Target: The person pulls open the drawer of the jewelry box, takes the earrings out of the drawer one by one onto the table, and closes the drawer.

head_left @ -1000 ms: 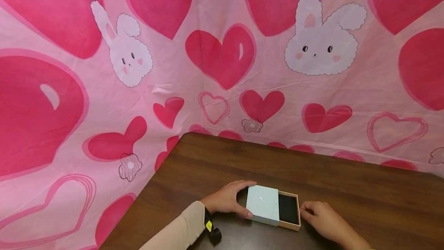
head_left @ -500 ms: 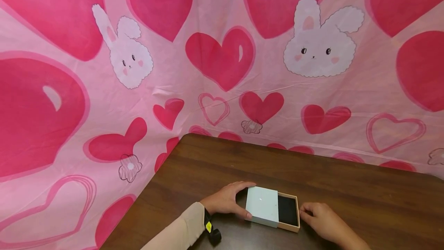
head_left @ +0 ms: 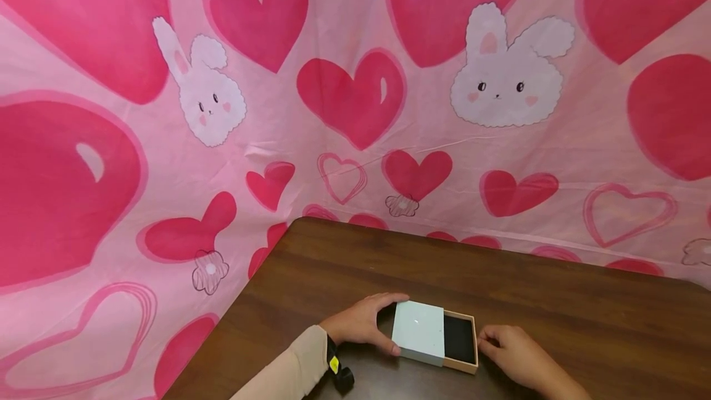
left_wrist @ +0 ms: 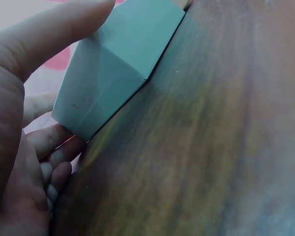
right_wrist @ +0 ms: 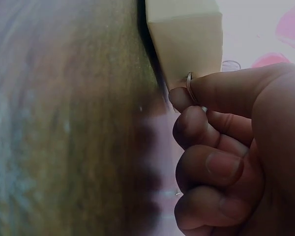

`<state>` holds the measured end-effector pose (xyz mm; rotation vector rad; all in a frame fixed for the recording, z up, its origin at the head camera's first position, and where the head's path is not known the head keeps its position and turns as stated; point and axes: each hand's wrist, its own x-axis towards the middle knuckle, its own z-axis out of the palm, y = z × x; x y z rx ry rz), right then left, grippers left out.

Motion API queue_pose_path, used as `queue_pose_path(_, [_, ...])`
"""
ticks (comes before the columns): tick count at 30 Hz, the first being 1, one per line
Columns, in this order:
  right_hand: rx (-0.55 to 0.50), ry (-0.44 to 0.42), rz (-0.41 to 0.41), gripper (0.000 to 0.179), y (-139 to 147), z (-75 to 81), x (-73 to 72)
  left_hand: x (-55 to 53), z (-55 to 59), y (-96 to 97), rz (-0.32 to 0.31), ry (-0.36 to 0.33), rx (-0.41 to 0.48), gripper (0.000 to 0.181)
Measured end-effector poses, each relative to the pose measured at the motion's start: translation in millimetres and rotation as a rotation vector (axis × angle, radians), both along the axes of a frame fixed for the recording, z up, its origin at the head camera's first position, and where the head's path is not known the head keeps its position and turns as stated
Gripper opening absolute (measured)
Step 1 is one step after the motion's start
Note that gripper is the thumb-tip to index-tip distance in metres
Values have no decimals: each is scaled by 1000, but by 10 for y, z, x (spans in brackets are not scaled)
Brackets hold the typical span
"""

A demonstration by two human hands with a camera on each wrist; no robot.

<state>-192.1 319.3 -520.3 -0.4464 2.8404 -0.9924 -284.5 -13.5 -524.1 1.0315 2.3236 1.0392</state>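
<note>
A small drawer box lies on the table in the head view, its pale blue sleeve [head_left: 419,329] on the left. From the sleeve's right side the tan inner drawer [head_left: 461,366] sticks out partway, showing a black lining [head_left: 458,338]. My left hand [head_left: 358,326] grips the sleeve by its near and far sides, thumb nearest me. In the right wrist view, a thin ribbon loop [right_wrist: 190,88] comes out of the drawer's end face [right_wrist: 187,46]. My right hand [head_left: 513,350] pinches that loop between thumb and index finger, the other fingers curled.
Dark brown wooden table [head_left: 355,258] extends behind and to both sides of the box. A pink cloth [head_left: 344,110] with hearts and rabbits hangs along its back and left edges. A black strap with a dark device [head_left: 342,375] sits on the left wrist.
The head view has tilted and shifted slightly. Both hands keep their hold, and the drawer sticks out of the sleeve by about the same amount.
</note>
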Motion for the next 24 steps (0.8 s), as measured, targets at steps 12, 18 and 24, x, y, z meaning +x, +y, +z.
queue_pose_path(12, [-7, 56, 37, 10, 103, 83, 28, 28, -4, -4, 29, -61, 43, 92])
queue_pose_path(18, [-23, 98, 17, 10, 136, 126, 96, 49, -14, 6, 44, -85, 74, 88])
queue_pose_path(24, [-41, 94, -3, 10, 103, 139, 141, 43, 21, 7, 66, -91, 83, 89])
